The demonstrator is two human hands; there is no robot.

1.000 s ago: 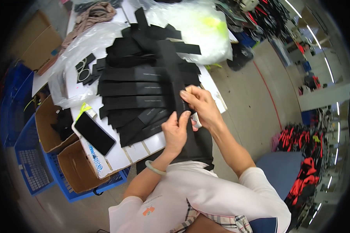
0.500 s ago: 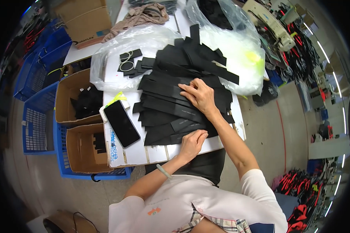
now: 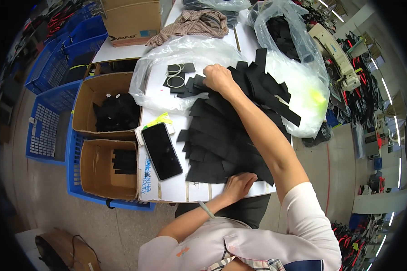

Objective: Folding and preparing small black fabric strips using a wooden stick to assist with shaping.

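A wide heap of flat black fabric strips [image 3: 217, 142] lies fanned out over the white table in front of me. My right hand [image 3: 219, 79] reaches across to the far left part of the heap, beside some short black pieces [image 3: 192, 88]. Its fingers are closed and bent downward, and what they grip is hidden. At the heap's near edge rests my left hand [image 3: 240, 186], fingers curled in by the ends of the strips; whether anything is between them cannot be seen.
A black phone [image 3: 163, 151] lies left of the strips, by a yellow-green tape [image 3: 160, 119]. Pale rings [image 3: 175, 81] sit on black pieces beyond. Clear plastic bags [image 3: 294, 95] flank the heap. Cardboard boxes [image 3: 88, 169] in a blue crate [image 3: 74, 180] stand left; a sewing machine [image 3: 334, 56] is at right.
My right hand has gone from the middle of the heap to its far left side. Grey patches on the strips no longer show. My left hand stays near the front edge; the whole view has shifted.
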